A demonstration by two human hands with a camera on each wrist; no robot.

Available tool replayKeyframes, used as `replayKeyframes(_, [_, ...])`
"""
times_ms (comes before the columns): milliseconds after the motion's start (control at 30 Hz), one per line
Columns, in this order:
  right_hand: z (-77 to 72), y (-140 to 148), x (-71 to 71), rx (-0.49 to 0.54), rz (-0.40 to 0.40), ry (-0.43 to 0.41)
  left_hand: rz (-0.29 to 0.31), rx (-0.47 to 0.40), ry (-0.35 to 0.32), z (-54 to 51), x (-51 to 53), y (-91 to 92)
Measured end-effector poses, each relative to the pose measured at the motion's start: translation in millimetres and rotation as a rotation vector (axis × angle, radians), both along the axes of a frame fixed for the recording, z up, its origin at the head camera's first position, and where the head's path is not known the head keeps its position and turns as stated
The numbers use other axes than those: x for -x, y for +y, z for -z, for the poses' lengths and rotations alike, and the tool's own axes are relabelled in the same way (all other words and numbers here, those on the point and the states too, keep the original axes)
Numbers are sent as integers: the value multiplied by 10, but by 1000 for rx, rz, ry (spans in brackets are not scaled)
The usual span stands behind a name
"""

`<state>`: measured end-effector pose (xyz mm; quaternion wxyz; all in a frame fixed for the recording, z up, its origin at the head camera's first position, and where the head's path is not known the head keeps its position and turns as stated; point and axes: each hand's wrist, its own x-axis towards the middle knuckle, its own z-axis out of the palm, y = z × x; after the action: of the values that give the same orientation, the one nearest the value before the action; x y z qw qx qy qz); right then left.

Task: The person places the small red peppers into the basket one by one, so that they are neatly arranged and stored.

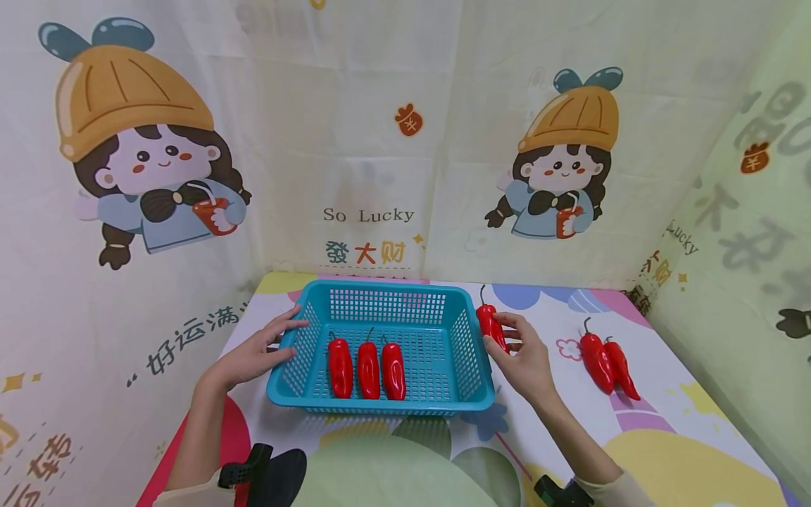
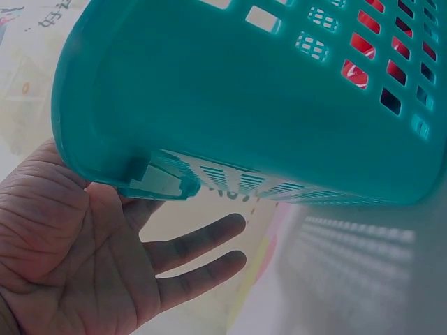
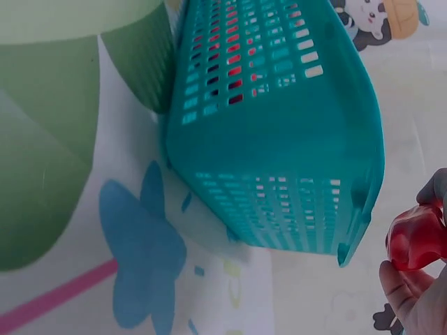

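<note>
A turquoise plastic basket (image 1: 380, 406) with perforated walls sits on the table, three red chili peppers (image 1: 369, 370) lying side by side inside. My left hand (image 1: 262, 350) rests at the basket's left rim; in the left wrist view its visible fingers are straight and spread, with the thumb hidden. Just outside the right rim, my right hand (image 1: 522, 359) pinches another red chili pepper (image 1: 488, 322) between thumb and fingers, its stem pointing up. The right wrist view shows that pepper's rounded red end (image 3: 415, 237) beside the basket's outer wall.
Two more red chili peppers (image 1: 597, 360) lie together on the right of the patterned tabletop (image 1: 640, 338). Printed cloth (image 1: 443, 169) hangs behind and along both sides of the table.
</note>
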<state>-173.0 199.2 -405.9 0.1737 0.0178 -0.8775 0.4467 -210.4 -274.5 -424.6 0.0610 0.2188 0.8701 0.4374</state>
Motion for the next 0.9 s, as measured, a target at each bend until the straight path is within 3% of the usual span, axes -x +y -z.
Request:
replayKeyframes(600, [-35, -262, -30, 46, -89, 17, 17, -14, 9, -30, -10, -6])
replayKeyframes(900, [-40, -383, -17, 55, -136, -12, -4, -13, -3, -6, -6, -8])
